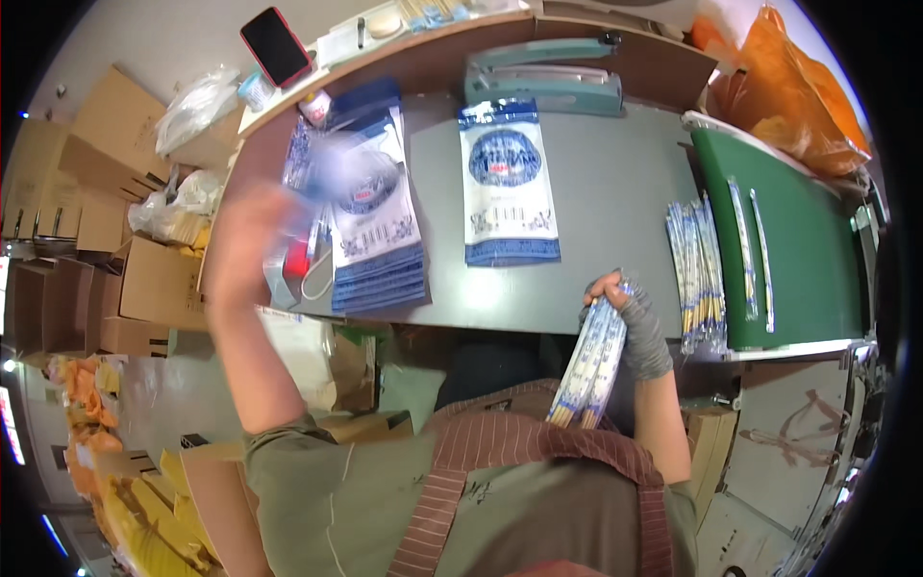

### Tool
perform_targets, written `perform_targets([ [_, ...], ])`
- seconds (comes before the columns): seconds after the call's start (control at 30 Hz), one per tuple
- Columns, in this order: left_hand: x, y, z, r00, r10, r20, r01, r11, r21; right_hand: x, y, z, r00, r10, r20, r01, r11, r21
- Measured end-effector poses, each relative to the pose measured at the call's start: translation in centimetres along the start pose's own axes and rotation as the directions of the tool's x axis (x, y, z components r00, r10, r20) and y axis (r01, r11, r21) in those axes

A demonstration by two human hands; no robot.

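My right hand, in a grey fingerless glove, is closed around several paper-wrapped chopsticks printed blue and white; they slant down toward my apron. At the left, my left hand is smeared by motion beside a pile of blue-and-white printed pouches. A pale blue-white blur lies near its fingers, and I cannot make out whether it holds anything. One single pouch of the same print lies flat on the grey table, between the pile and my right hand.
A teal bag sealer stands at the table's back. To the right, a bunch of wrapped chopsticks lies beside a green board bearing two thin packets. A phone rests on the back ledge; cardboard boxes stand left.
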State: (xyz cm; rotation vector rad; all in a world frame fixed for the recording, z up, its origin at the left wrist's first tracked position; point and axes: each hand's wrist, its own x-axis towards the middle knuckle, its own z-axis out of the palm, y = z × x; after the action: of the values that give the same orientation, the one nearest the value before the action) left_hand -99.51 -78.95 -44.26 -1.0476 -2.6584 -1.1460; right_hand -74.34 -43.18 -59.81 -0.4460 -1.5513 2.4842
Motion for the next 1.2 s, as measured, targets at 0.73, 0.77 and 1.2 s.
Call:
perform_targets([
  [0.73, 2.3, 13.1, 20.6, 0.979, 0.042, -0.200, -0.101, 0.950, -0.294, -6.9, -1.1, -2.5, 0.996, -0.088, -0.007, 0.088, 0.988, 0.127],
  [0.77, 0.9, 13.8, 24.4, 0.994, -0.104, -0.025, 0.082, 0.891, -0.446, -7.2, -1.1, -2.8, 0.996, -0.093, -0.003, 0.093, 0.988, 0.122],
  [1.2, 3.7, 16.5, 27.7, 0.717, 0.563, -0.411, -0.452, 0.824, 0.341, -8.5, -2.0, -4.5, 0.984, -0.148, -0.097, 0.158, 0.981, 0.114],
])
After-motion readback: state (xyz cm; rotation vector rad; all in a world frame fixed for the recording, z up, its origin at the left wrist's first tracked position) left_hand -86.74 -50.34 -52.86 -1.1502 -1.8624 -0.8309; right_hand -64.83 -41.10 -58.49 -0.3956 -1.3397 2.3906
